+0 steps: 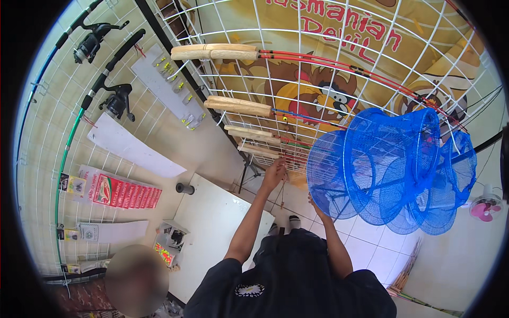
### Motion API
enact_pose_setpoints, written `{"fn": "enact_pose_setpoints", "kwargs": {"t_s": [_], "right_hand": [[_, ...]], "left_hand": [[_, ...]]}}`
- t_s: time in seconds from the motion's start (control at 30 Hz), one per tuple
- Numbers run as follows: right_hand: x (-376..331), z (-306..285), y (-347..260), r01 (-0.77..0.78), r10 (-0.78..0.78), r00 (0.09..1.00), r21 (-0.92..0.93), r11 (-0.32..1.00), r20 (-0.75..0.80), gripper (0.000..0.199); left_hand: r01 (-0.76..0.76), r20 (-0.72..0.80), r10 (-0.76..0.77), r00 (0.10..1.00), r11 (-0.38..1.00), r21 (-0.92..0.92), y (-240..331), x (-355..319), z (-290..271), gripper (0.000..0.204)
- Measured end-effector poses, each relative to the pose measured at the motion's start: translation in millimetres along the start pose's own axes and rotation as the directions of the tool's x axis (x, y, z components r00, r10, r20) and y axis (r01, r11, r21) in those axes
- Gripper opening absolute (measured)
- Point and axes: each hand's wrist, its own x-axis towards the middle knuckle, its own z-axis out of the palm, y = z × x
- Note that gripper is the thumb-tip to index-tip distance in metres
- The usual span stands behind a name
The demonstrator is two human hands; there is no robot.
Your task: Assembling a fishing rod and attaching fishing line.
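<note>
My left hand (274, 174) is raised at the white wire rack, by the lowest short fishing rods. Its fingers look pinched together, but what is between them is too small to make out. A thin dark strand (282, 197) hangs just below it. My right hand (314, 203) is beside the left edge of a blue mesh fishing net (366, 169), which hides most of its fingers. Above my hands, short rods with a pale wooden handle (214, 51) and thin red shafts (318, 58) lie across the rack; another wooden handle (238, 105) sits lower.
More blue netting (458, 164) hangs at the right. A white table (212, 212) stands left of my left arm, with a small dark cylinder (184, 188) on its far edge. Rods with black reels (117, 100) hang on the left wall grid. A pink fan (483, 209) is far right.
</note>
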Motion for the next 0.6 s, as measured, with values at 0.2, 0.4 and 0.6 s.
{"fn": "enact_pose_setpoints", "kwargs": {"t_s": [0.2, 0.4, 0.6], "right_hand": [[6, -8, 18, 0.087, -0.074, 0.988, -0.093, 0.992, 0.135, 0.029], [3, 1, -5, 0.027, 0.03, 0.973, -0.242, 0.97, 0.229, 0.024], [-19, 44, -78, 0.066, 0.028, 0.907, -0.209, 0.976, 0.42, 0.02]], "left_hand": [[0.069, -0.048, -0.07, 0.996, 0.997, -0.018, 28, -11, -2, 0.037], [0.118, -0.245, -0.121, 0.962, 0.993, -0.028, 38, -55, 3, 0.037], [0.207, -0.405, -0.27, 0.874, 0.959, -0.194, 39, -129, 11, 0.024]]}}
